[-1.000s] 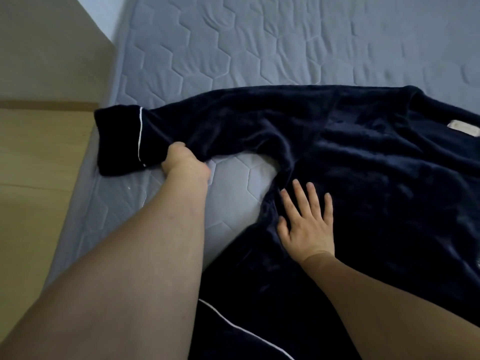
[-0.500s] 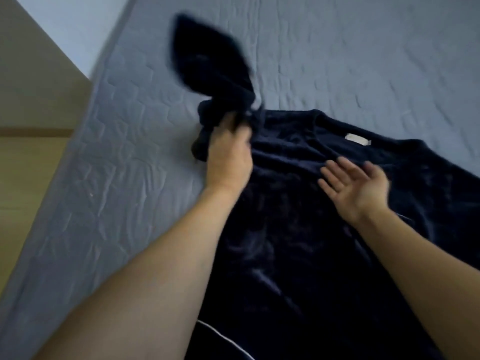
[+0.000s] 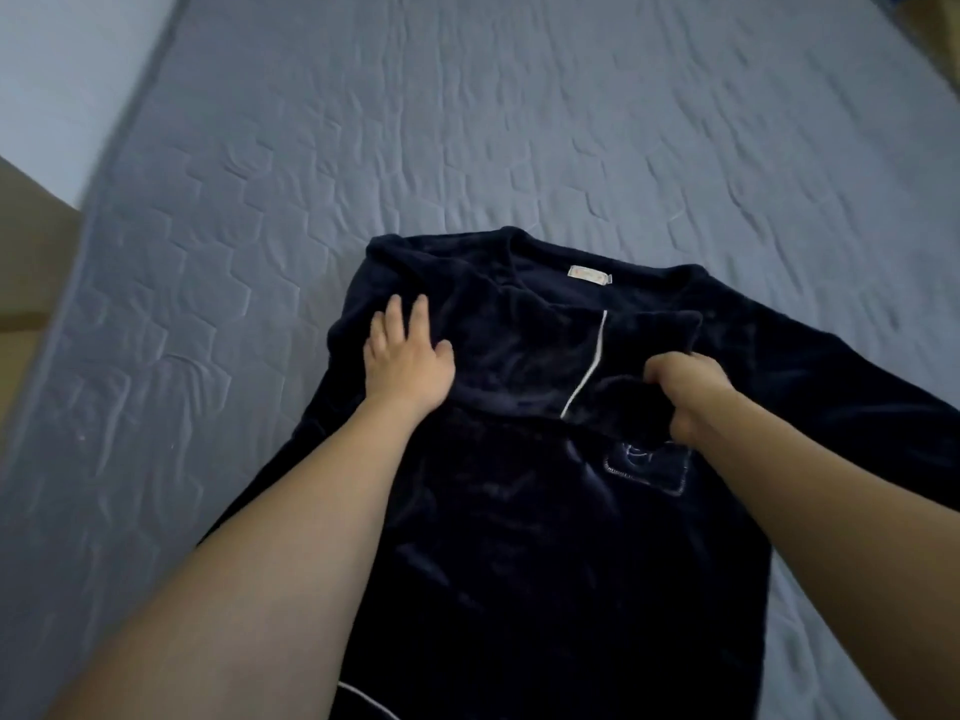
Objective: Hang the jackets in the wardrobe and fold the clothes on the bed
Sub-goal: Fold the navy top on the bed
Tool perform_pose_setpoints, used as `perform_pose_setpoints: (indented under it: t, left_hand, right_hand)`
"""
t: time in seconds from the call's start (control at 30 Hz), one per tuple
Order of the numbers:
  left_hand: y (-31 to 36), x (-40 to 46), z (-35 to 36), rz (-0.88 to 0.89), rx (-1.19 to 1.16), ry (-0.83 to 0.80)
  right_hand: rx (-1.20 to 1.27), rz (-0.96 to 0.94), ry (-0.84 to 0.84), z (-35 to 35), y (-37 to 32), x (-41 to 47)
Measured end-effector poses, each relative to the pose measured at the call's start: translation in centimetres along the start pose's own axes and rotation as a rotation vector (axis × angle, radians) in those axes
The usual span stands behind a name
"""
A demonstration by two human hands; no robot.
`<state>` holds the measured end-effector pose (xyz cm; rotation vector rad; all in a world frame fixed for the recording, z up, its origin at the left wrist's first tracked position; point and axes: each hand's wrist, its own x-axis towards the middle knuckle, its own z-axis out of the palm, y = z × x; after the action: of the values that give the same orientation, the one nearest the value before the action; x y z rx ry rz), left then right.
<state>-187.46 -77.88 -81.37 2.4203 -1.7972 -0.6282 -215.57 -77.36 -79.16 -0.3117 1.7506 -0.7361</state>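
A dark navy, plush long-sleeved top (image 3: pixel 519 511) lies flat on the grey-blue quilted bed cover (image 3: pixel 467 122), with its collar and a small pale neck label (image 3: pixel 589 275) on the far side and its hem toward the near edge. The left sleeve (image 3: pixel 519 350) is folded across the chest, and its cuff with thin white piping (image 3: pixel 587 376) lies near the middle of the top. The right sleeve (image 3: pixel 831 381) is spread out to the right on the cover.

The left hand (image 3: pixel 405 361) rests flat on the folded shoulder at the left, with the fingers straight and a little spread; it presses the fabric down. The right hand (image 3: pixel 685 392) has its fingers curled round the cuff end of the folded sleeve and pinches it just beyond a square stitched emblem (image 3: pixel 647 467) on the chest.

I judge that the step in hand is folding this top, at the part where the first sleeve is laid over the body. The next move probably calls for setting the cuff down smooth and letting it go, then bringing the right sleeve across in the same way. The thick soft fabric may bunch, so a flat palm on the fold seems useful.
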Motion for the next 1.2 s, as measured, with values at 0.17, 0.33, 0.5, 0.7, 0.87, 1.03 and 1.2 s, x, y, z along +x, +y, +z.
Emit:
perform_pose_setpoints:
  t: [0.17,0.33,0.5,0.7,0.87,1.03,1.2]
  left_hand:
    - [-1.1,0.9,0.8,-0.322,-0.320,0.009]
    - [-3.2,1.7,0.5,-0.460,-0.041,0.012]
    - [-3.0,2.9,1.2,-0.186,0.215,-0.004]
    - [3.3,6.2,1.4,0.102,0.150,0.305]
    - [6.6,10.1,6.2,0.042,0.112,-0.092]
    - [4.7,9.9,10.1,0.128,0.238,0.199]
    - [6.0,9.7,8.9,0.129,0.264,0.205]
  right_hand:
    - [-0.430,-0.011,0.466,-4.8,1.0,1.4]
    - [-1.336,-0.843,0.211,-1.7,3.6,1.1]
    - [-1.526,-0.902,-0.067,0.9,4.1,3.0]
    - [-1.437,-0.876,0.222,-2.0,3.7,7.0]
    - [-1.397,-0.861,0.245,-0.7,7.3,8.8]
    - [-1.215,-0.972,0.267,-1.1,7.7,10.1]
    - [-1.195,-0.977,0.231,-1.1,7.3,10.2]
